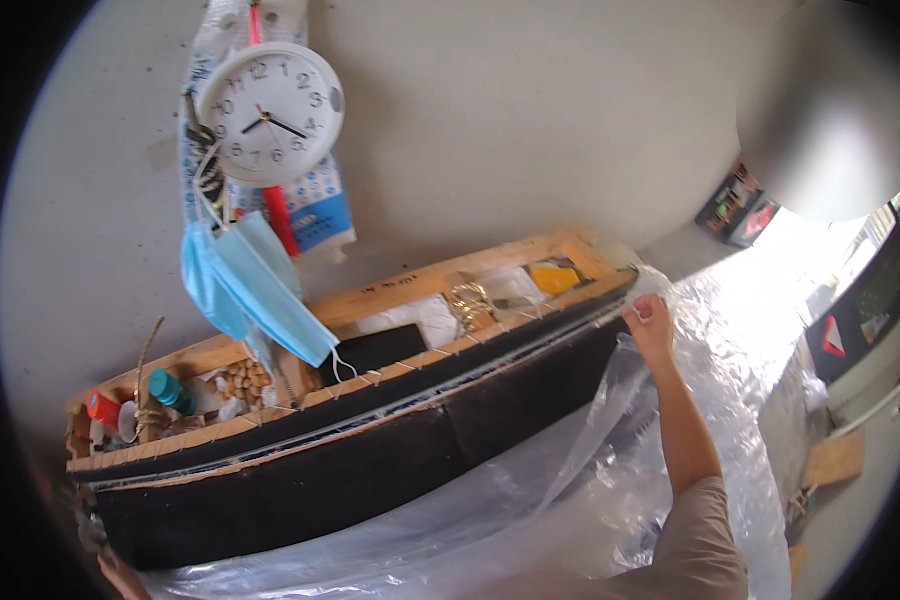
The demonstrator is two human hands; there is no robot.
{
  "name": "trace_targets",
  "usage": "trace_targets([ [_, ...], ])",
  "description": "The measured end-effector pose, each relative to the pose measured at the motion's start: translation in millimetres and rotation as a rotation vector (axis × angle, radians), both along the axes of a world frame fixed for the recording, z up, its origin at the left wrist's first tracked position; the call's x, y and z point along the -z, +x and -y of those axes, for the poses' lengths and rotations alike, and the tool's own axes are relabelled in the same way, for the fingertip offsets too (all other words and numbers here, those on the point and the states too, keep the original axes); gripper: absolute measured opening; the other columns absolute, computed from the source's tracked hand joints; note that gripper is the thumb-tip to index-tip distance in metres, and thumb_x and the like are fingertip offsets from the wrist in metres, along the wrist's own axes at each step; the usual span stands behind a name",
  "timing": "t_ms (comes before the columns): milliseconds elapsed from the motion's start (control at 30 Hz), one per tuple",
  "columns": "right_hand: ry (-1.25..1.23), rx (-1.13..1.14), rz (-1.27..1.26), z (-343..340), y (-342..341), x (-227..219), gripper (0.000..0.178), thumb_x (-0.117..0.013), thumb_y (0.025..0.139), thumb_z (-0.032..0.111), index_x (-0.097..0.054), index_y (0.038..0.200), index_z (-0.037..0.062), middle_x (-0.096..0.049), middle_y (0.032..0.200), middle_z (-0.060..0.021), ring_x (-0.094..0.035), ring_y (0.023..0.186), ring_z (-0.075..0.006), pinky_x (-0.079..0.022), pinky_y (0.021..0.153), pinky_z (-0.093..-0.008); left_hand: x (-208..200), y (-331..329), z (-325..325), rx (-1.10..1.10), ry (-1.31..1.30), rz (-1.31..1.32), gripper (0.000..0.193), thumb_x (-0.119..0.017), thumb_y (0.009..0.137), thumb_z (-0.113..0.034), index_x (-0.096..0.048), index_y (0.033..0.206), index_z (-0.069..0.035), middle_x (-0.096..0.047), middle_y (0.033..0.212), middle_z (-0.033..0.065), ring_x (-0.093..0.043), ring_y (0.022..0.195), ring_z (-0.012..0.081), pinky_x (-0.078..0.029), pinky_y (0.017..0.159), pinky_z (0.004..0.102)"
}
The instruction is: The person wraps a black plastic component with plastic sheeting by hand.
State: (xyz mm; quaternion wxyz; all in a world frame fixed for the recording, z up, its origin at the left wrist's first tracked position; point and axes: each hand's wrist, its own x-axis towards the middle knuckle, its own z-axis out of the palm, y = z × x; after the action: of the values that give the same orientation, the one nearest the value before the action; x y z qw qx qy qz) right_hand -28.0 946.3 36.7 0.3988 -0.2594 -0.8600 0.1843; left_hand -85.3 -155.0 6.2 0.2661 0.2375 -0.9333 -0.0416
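While the right grip (646,314) pinches plastic sheeting (595,500), clear, crinkled, glossy, left grip (120,577) cropped, its hold unclear

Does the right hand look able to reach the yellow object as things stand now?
Probably yes: the yellow object lies nearby, uncovered, with only the wooden rim between it and the right hand. That hand seems to pinch the clear plastic sheet, though, so it may not be free.
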Motion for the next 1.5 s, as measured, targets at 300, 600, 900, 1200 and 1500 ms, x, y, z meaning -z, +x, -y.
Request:
trace_targets([
  [300, -0.701, -0.503, 0.662, 86.0, -249.1, -84.6, 0.027, -0.069, 0.073, 0.03, -0.06, 0.07, 0.0051, -0.061, 0.067, -0.0023, -0.053, 0.056, -0.0074, -0.04, 0.047, -0.0214, 10.8, -19.7, -222.3, -0.188, -0.089, 0.092, 0.035, -0.043, 0.09, -0.025, -0.047, 0.117, -0.003, -0.052, 0.113, 0.0162, -0.049, 0.104, 0.0336, -0.039, 0.086, 0.0379],
  [600, -0.754, -0.356, 0.511, 90.6, -345.6, -63.6, 0.022, -0.071, 0.07, 0.022, -0.058, 0.065, 0.0046, -0.058, 0.06, -0.0046, -0.05, 0.047, -0.0086, -0.037, 0.043, -0.0215, -13.6, -26.0, -253.4, -0.15, -0.076, 0.112, 0.047, -0.05, 0.085, -0.043, -0.057, 0.103, 0.0, -0.056, 0.101, 0.0217, -0.054, 0.092, 0.0371, -0.044, 0.079, 0.0445],
  [900, -0.765, -0.517, 0.571, 79.5, -318.6, -66.7, 0.023, -0.07, 0.072, 0.024, -0.058, 0.072, 0.005, -0.058, 0.063, -0.005, -0.048, 0.048, -0.0081, -0.039, 0.043, -0.0223, -30.0, -26.8, -273.7, -0.105, -0.002, 0.05, 0.043, -0.052, 0.085, -0.038, -0.06, 0.1, 0.001, -0.059, 0.101, 0.0208, -0.056, 0.091, 0.034, -0.045, 0.08, 0.0411],
  [1200, -0.948, -0.147, -0.638, 45.7, -317.8, -74.5, 0.031, -0.066, 0.076, 0.028, -0.053, 0.094, 0.0061, -0.054, 0.063, -0.0035, -0.051, 0.053, -0.0131, -0.043, 0.049, -0.0282, 22.3, -14.3, -208.0, -0.048, 0.069, -0.027, 0.029, -0.046, 0.089, -0.023, -0.057, 0.104, 0.0, -0.055, 0.108, 0.0155, -0.051, 0.1, 0.0325, -0.04, 0.085, 0.0362],
  [1500, -0.891, -1.057, -0.207, 155.7, -81.3, -117.9, 0.009, -0.041, 0.083, 0.009, -0.047, 0.076, 0.0082, -0.042, 0.065, -0.0006, -0.036, 0.05, -0.0072, -0.026, 0.041, -0.0178, -74.6, 15.8, -245.4, 0.183, 0.414, -0.389, 0.028, -0.049, 0.077, -0.022, -0.056, 0.098, -0.005, -0.056, 0.082, 0.0055, -0.053, 0.079, 0.0168, -0.042, 0.072, 0.0301],
])
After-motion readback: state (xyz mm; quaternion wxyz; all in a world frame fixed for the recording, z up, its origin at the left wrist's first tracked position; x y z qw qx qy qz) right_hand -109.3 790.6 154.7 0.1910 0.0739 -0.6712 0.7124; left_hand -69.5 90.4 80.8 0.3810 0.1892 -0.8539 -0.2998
